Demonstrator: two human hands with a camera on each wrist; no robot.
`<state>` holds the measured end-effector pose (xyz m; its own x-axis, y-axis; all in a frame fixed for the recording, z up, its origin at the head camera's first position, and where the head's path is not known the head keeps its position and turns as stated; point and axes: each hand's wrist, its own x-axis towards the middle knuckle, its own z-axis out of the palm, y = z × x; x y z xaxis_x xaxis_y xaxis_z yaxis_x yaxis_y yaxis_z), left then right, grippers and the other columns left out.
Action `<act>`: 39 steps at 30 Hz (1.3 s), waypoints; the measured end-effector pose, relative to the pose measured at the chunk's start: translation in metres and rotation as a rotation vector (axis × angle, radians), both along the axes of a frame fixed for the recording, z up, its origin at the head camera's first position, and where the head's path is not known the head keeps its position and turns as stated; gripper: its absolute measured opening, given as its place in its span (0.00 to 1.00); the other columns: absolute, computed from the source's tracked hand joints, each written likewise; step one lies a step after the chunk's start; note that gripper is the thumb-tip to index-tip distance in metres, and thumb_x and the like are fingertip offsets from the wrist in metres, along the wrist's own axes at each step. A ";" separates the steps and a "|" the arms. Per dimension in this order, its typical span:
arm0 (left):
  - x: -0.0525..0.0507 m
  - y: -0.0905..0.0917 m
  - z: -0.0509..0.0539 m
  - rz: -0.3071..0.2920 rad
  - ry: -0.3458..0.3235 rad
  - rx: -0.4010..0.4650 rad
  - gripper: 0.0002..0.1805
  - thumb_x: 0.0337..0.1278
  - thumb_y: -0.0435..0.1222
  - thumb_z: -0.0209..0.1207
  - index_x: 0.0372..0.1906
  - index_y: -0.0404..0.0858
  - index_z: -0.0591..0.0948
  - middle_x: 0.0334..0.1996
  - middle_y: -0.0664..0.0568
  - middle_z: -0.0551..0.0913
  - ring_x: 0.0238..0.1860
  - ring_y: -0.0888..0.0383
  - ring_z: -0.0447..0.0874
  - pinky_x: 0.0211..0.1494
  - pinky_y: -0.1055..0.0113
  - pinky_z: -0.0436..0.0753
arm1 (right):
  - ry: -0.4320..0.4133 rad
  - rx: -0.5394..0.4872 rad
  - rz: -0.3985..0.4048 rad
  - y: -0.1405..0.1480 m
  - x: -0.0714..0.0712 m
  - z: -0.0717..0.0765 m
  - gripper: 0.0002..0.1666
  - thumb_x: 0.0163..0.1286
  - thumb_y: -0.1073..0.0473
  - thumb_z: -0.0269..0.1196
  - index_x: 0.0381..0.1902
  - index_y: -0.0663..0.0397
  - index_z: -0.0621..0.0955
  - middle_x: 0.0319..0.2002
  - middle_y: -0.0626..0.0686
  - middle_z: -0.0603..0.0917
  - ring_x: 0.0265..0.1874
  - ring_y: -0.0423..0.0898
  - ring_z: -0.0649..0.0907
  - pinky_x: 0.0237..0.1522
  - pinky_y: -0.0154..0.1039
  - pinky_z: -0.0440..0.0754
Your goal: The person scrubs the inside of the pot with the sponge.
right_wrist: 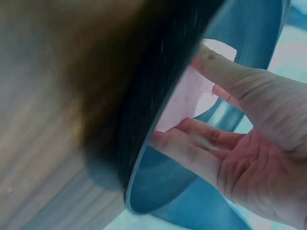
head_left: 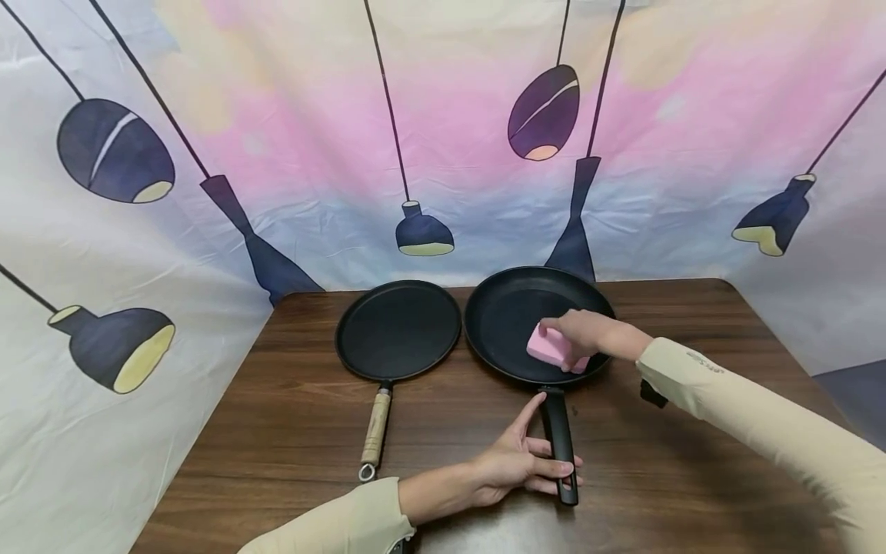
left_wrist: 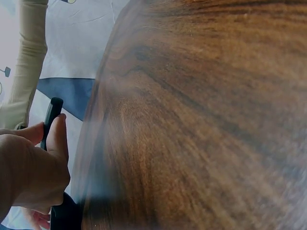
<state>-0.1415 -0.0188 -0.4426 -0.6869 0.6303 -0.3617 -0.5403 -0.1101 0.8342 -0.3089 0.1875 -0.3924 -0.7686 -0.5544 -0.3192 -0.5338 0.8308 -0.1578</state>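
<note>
A black frying pan [head_left: 498,327] stands at the right back of the table. Its black handle [head_left: 562,431] points toward me, and my left hand [head_left: 508,465] holds it, thumb along the near side and fingers passing under. In the left wrist view, fingers of the left hand [left_wrist: 36,167] pinch the handle [left_wrist: 53,110]. My right hand [head_left: 584,332] grips a pink sponge [head_left: 547,348] against the inside of the pan, near its right side. In the right wrist view the thumb and fingers clasp the sponge [right_wrist: 180,98] behind the pan rim; part of it is hidden.
Left of the frying pan lies a flat black griddle pan [head_left: 398,331] with a wooden handle [head_left: 377,429] ending in a metal ring. Both pans rest on a brown wooden table [head_left: 277,431]. A cloth [head_left: 477,154] printed with lamps hangs behind the table.
</note>
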 end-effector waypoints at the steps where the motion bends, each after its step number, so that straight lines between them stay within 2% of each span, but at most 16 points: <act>1: 0.000 0.000 0.000 0.003 0.001 -0.001 0.57 0.62 0.19 0.61 0.82 0.60 0.44 0.50 0.33 0.88 0.55 0.35 0.87 0.53 0.50 0.89 | 0.008 0.005 0.020 -0.004 0.003 0.000 0.39 0.56 0.54 0.80 0.63 0.45 0.74 0.46 0.60 0.83 0.36 0.48 0.81 0.40 0.42 0.84; 5: -0.001 0.001 0.000 0.009 0.000 -0.005 0.57 0.62 0.19 0.62 0.82 0.61 0.45 0.49 0.35 0.88 0.54 0.37 0.88 0.53 0.50 0.89 | 0.028 0.011 0.084 -0.019 0.010 -0.001 0.39 0.54 0.55 0.81 0.62 0.41 0.75 0.50 0.61 0.82 0.35 0.49 0.80 0.40 0.42 0.85; 9: 0.000 0.001 -0.001 0.012 -0.009 -0.006 0.57 0.62 0.19 0.62 0.82 0.61 0.45 0.49 0.34 0.88 0.53 0.37 0.88 0.53 0.49 0.89 | 0.003 0.009 0.084 -0.026 0.003 -0.002 0.40 0.56 0.54 0.80 0.64 0.41 0.74 0.50 0.60 0.81 0.32 0.48 0.80 0.38 0.42 0.84; 12: 0.001 0.001 -0.001 0.020 -0.013 -0.007 0.57 0.62 0.19 0.61 0.82 0.61 0.45 0.49 0.33 0.88 0.54 0.36 0.87 0.53 0.49 0.89 | 0.009 0.005 0.035 -0.020 -0.012 -0.002 0.40 0.60 0.54 0.78 0.68 0.45 0.72 0.49 0.59 0.81 0.35 0.49 0.81 0.41 0.45 0.83; 16: 0.001 0.002 -0.001 0.018 -0.014 -0.008 0.58 0.62 0.19 0.62 0.82 0.62 0.45 0.50 0.34 0.88 0.54 0.38 0.88 0.53 0.49 0.89 | 0.028 0.009 -0.100 -0.002 -0.036 0.000 0.39 0.64 0.59 0.74 0.69 0.54 0.69 0.44 0.59 0.82 0.37 0.51 0.81 0.42 0.47 0.81; 18: 0.002 0.002 -0.001 0.013 -0.015 -0.005 0.58 0.62 0.19 0.62 0.82 0.63 0.45 0.50 0.34 0.88 0.53 0.38 0.89 0.53 0.50 0.89 | 0.008 0.011 -0.165 0.006 -0.044 0.001 0.39 0.66 0.60 0.73 0.69 0.58 0.68 0.42 0.60 0.82 0.35 0.52 0.80 0.41 0.47 0.80; 21: 0.001 0.002 -0.001 0.008 -0.011 -0.010 0.58 0.61 0.19 0.62 0.82 0.63 0.45 0.50 0.35 0.88 0.52 0.39 0.89 0.52 0.51 0.89 | -0.058 0.025 -0.236 0.009 -0.049 0.004 0.43 0.67 0.60 0.71 0.72 0.65 0.62 0.47 0.66 0.82 0.40 0.54 0.81 0.44 0.47 0.80; 25: 0.000 0.001 -0.001 0.018 -0.007 -0.015 0.57 0.61 0.18 0.62 0.82 0.63 0.46 0.50 0.34 0.88 0.53 0.38 0.88 0.52 0.51 0.89 | -0.166 0.078 -0.300 0.000 -0.042 0.010 0.57 0.66 0.55 0.72 0.79 0.67 0.50 0.63 0.71 0.74 0.47 0.57 0.79 0.44 0.47 0.83; 27: 0.000 0.000 -0.001 0.022 -0.009 -0.007 0.57 0.61 0.18 0.62 0.82 0.62 0.46 0.50 0.33 0.88 0.54 0.37 0.88 0.52 0.50 0.89 | -0.208 0.109 -0.301 -0.006 -0.034 0.013 0.63 0.65 0.53 0.74 0.81 0.66 0.46 0.68 0.71 0.71 0.45 0.56 0.81 0.41 0.45 0.85; 29: 0.000 0.000 -0.002 0.025 -0.011 -0.001 0.57 0.61 0.18 0.61 0.82 0.62 0.46 0.50 0.33 0.87 0.54 0.36 0.87 0.53 0.49 0.89 | -0.241 0.120 -0.292 -0.012 -0.024 0.014 0.64 0.64 0.52 0.75 0.81 0.63 0.46 0.67 0.70 0.71 0.41 0.55 0.82 0.37 0.45 0.86; 31: 0.000 0.000 -0.002 0.022 -0.011 -0.003 0.57 0.61 0.18 0.61 0.82 0.62 0.46 0.50 0.33 0.88 0.54 0.36 0.88 0.52 0.50 0.89 | -0.231 0.137 -0.246 -0.020 -0.013 0.013 0.64 0.63 0.51 0.76 0.81 0.62 0.47 0.65 0.68 0.74 0.40 0.53 0.82 0.39 0.44 0.85; 34: 0.000 0.000 -0.002 0.015 -0.009 -0.005 0.57 0.62 0.18 0.61 0.82 0.61 0.46 0.50 0.34 0.88 0.54 0.37 0.88 0.52 0.50 0.89 | -0.179 0.138 -0.183 -0.037 0.001 0.010 0.61 0.62 0.51 0.76 0.80 0.61 0.52 0.58 0.65 0.79 0.43 0.51 0.82 0.42 0.43 0.83; 36: 0.000 0.001 -0.002 0.010 -0.008 -0.005 0.57 0.62 0.18 0.61 0.82 0.61 0.45 0.50 0.34 0.88 0.54 0.37 0.87 0.52 0.51 0.89 | -0.132 0.131 -0.130 -0.048 0.007 0.008 0.55 0.62 0.52 0.76 0.77 0.59 0.57 0.50 0.62 0.83 0.41 0.50 0.83 0.41 0.42 0.82; 39: 0.000 0.001 -0.002 0.007 -0.006 -0.002 0.57 0.62 0.18 0.61 0.82 0.61 0.45 0.50 0.34 0.88 0.54 0.36 0.87 0.52 0.50 0.89 | -0.073 0.134 -0.069 -0.067 0.012 0.004 0.49 0.63 0.55 0.75 0.75 0.57 0.62 0.47 0.60 0.83 0.40 0.50 0.84 0.39 0.41 0.82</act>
